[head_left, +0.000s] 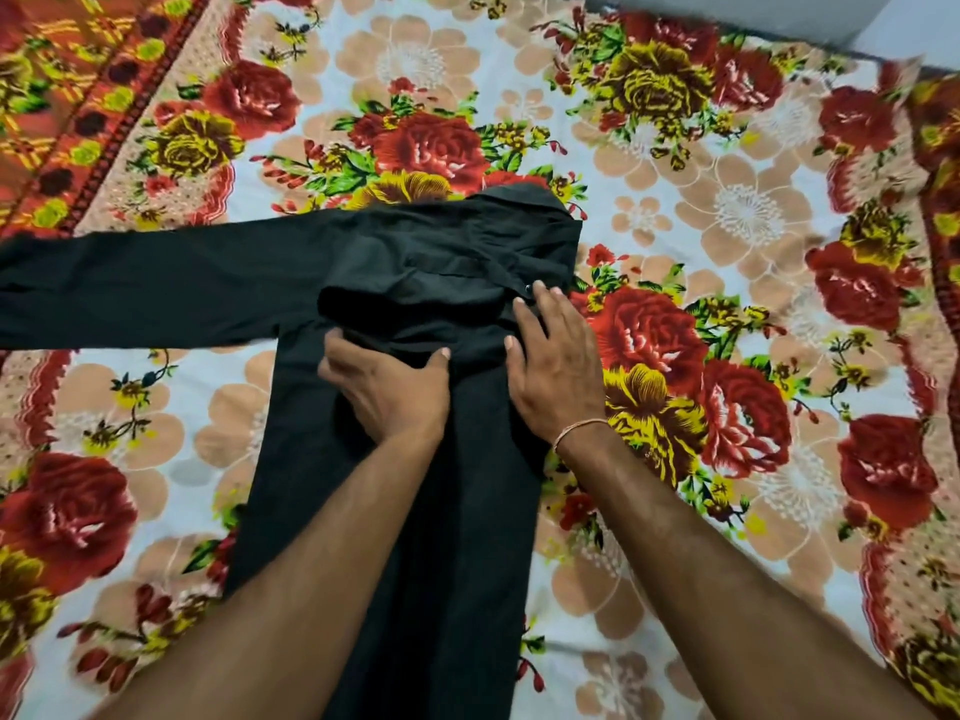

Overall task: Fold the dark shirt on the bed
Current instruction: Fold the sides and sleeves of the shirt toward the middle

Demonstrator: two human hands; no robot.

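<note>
On the bed (727, 210), spread with a floral sheet (649, 148), a dark shirt (415, 262) lies with its right side folded inward to a straight edge. One sleeve (130, 288) stretches flat toward the left frame edge, its cuff cut off from view. The left hand (389, 387) presses the middle of the cloth, fingers (337, 350) curled into a raised fold. The right hand (558, 366) lies flat along the folded edge, fingers spread and released, near a button (528, 288). Bare sheet stays open to the right and beyond the collar (519, 200).
</note>
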